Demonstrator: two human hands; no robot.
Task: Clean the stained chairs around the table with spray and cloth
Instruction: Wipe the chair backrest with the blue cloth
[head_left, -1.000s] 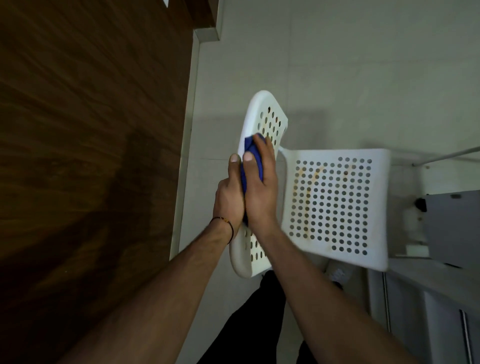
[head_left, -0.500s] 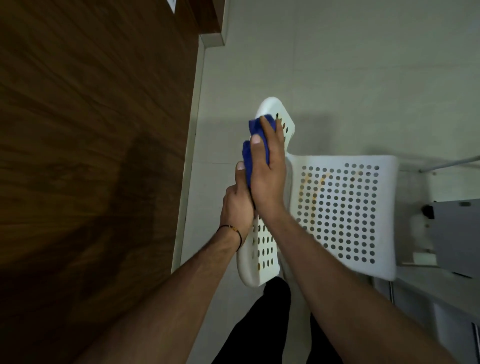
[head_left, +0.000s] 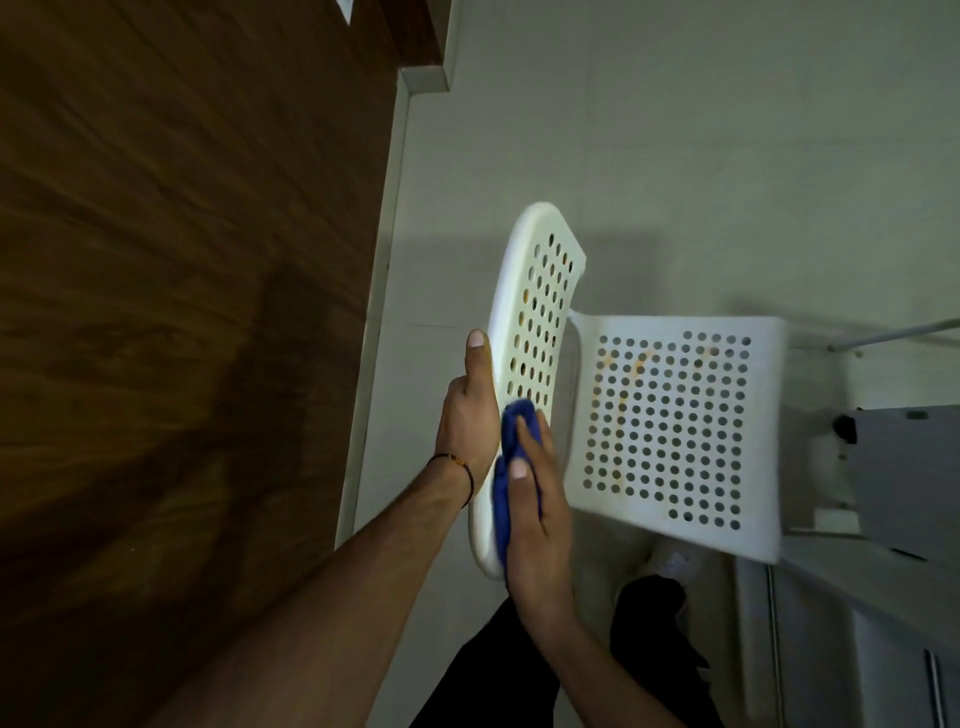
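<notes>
A white perforated plastic chair stands below me; its backrest (head_left: 540, 291) is at the centre and its seat (head_left: 675, 415) to the right carries orange-brown stains. My left hand (head_left: 467, 415) grips the backrest's outer edge, thumb lying along the rim. My right hand (head_left: 535, 519) holds a blue cloth (head_left: 511, 457) and presses it against the lower part of the backrest. No spray bottle is in view.
A dark wooden wall (head_left: 182, 312) fills the left side, with a pale skirting strip (head_left: 379, 312) beside the chair. Grey tiled floor (head_left: 675, 130) lies beyond. A grey table edge (head_left: 909, 478) and its metal frame are at the right. My dark trouser legs (head_left: 519, 675) are below.
My right hand has slid the blue cloth from the top of the backrest down to its lower end. The left hand has kept its grip on the backrest edge.
</notes>
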